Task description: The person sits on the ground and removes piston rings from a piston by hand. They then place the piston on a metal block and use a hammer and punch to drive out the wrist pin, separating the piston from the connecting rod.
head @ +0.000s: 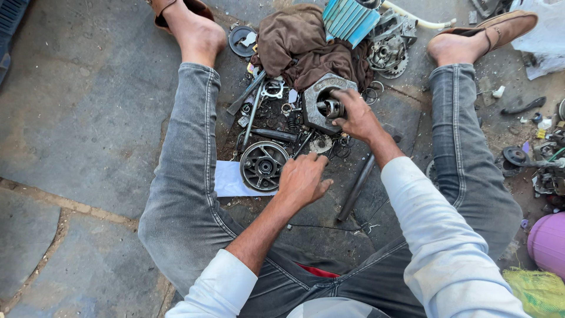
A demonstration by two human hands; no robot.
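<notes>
A floor of large grey stone slabs (88,106) with dirty joints spreads under a person who sits on it with legs in grey jeans spread wide, brown sandals on the feet. Between the legs lies an oily scatter of metal parts.

From the head camera, the right hand (355,115) reaches forward and is closed around a small shiny metal cylinder (333,108), which sits in the round bore of a grey, blocky metal engine casting (315,97). The casting rests on the floor just in front of a crumpled brown cloth (300,44). The left hand (302,179) is nearer the body, its fingers curled loosely downward; whether it holds anything I cannot tell. It hovers just beside a dark round spoked metal wheel (263,165), which lies flat, partly on a white sheet of paper (231,179). The two hands are apart, the right one farther out.

A long dark metal rod (356,186) lies on the floor below the right wrist. Behind the cloth sits a light blue finned metal block (351,19), with a toothed metal gear (393,63) beside it. At the far right edge a pink rounded plastic object (548,242) shows.
</notes>
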